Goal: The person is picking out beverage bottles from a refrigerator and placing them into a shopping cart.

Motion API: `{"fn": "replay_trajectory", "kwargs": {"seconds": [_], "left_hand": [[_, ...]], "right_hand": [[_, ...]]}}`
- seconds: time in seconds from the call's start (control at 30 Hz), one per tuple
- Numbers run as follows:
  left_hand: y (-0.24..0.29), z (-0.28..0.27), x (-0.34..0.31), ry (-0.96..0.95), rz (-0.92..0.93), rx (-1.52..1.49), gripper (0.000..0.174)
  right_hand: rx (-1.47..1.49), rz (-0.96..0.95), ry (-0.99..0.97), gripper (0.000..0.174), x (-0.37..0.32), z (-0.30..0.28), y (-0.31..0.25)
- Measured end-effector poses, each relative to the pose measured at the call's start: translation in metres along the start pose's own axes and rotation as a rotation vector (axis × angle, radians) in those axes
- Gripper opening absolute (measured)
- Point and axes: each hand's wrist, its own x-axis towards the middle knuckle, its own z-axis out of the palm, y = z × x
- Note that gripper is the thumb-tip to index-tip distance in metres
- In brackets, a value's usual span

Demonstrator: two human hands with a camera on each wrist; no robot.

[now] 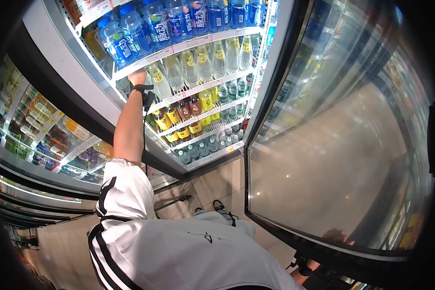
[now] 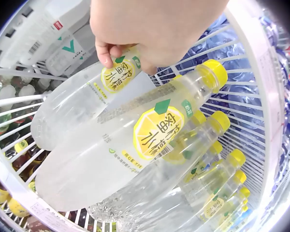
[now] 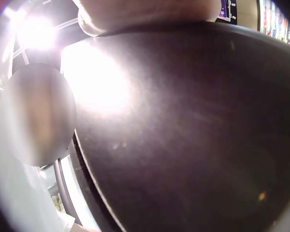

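Observation:
In the head view, my left hand [image 1: 137, 76] reaches into an open drinks fridge, at the left end of a shelf of clear bottles. The left wrist view has the hand's fingers curled round the upper part of a lemon-water bottle [image 2: 77, 108] with a yellow lemon label; its cap is hidden by the hand. Beside it a matching bottle [image 2: 111, 152] with a yellow cap leans at the same slant. At the lower right, my right hand [image 1: 340, 236] grips the edge of the glass fridge door [image 1: 319, 159]. The right wrist view shows part of that hand above a dark, shiny panel [image 3: 193, 121].
Blue-labelled drink bottles [image 1: 157, 24] stand on the shelf above. Yellow- and brown-labelled bottles [image 1: 183, 110] and small water bottles [image 1: 205, 147] fill the lower shelves. White shelf rails [image 1: 198, 88] run along the fronts. Another glass-fronted fridge [image 1: 43, 121] stands at the left.

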Motion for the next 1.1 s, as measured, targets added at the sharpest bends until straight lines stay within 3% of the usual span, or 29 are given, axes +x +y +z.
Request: {"fn": "replay_trajectory", "kwargs": {"seconds": [0.13,0.2,0.27,0.4,0.47,0.5,0.57,0.67,0.73,0.77,0.83,0.9,0.93,1.0,1.03,1.07,1.1], "left_hand": [[-0.001,0.003,0.007,-0.058,0.056,0.068,0.036],[-0.008,0.013,0.005,0.122,0.101,0.044,0.029],[-0.008,0.011,0.003,0.128,0.107,0.007,0.029],[0.007,-0.009,-0.012,0.134,0.058,-0.104,0.033],[0.010,-0.013,-0.016,0.132,0.065,-0.115,0.037],[0.017,-0.018,-0.021,0.111,-0.024,-0.159,0.040],[0.047,-0.049,-0.047,0.052,-0.143,-0.146,0.057],[0.073,-0.063,-0.074,0.091,-0.300,-0.252,0.056],[0.092,-0.088,-0.111,0.070,-0.216,-0.394,0.048],[0.087,-0.083,-0.130,0.153,-0.080,-0.452,0.040],[0.089,-0.098,-0.171,0.137,-0.043,-0.526,0.033],[0.083,-0.114,-0.216,0.014,-0.071,-0.678,0.030],[0.080,-0.127,-0.237,-0.043,-0.086,-0.692,0.028],[0.074,-0.156,-0.277,-0.152,-0.147,-0.710,0.027],[0.067,-0.161,-0.298,-0.093,-0.056,-0.735,0.027],[0.066,-0.177,-0.317,0.011,0.056,-0.773,0.026],[0.057,-0.184,-0.334,-0.012,0.051,-0.773,0.026]], "right_hand": [[-0.138,-0.088,-0.158,0.050,-0.025,0.006,0.003],[-0.244,-0.148,-0.201,0.051,-0.017,0.001,0.004],[-0.010,-0.095,-0.086,0.052,-0.005,-0.002,0.006],[0.023,-0.079,-0.042,0.054,-0.002,-0.001,0.003],[0.187,0.033,-0.078,0.053,-0.012,-0.004,-0.002],[0.187,0.035,-0.076,0.053,-0.028,-0.001,-0.006],[-0.232,-0.135,-0.237,0.052,-0.063,0.010,-0.010],[-0.382,-0.201,-0.174,0.049,-0.059,0.015,-0.008],[-0.496,-0.233,-0.193,0.047,-0.062,0.006,-0.017],[-0.551,-0.252,-0.248,0.045,-0.067,0.006,-0.025],[-0.606,-0.272,-0.291,0.044,-0.062,-0.003,-0.025],[-0.910,-0.561,-0.234,0.046,-0.035,-0.028,-0.012],[-0.909,-0.562,-0.218,0.046,-0.011,-0.047,-0.015],[-1.820,-1.689,-0.116,0.033,0.053,-0.093,-0.033],[-2.244,-2.275,-0.025,0.034,0.066,-0.109,-0.038],[-2.262,-2.257,-0.005,0.034,0.065,-0.117,-0.039],[-2.482,-2.103,0.064,0.032,0.062,-0.123,-0.043]]}}
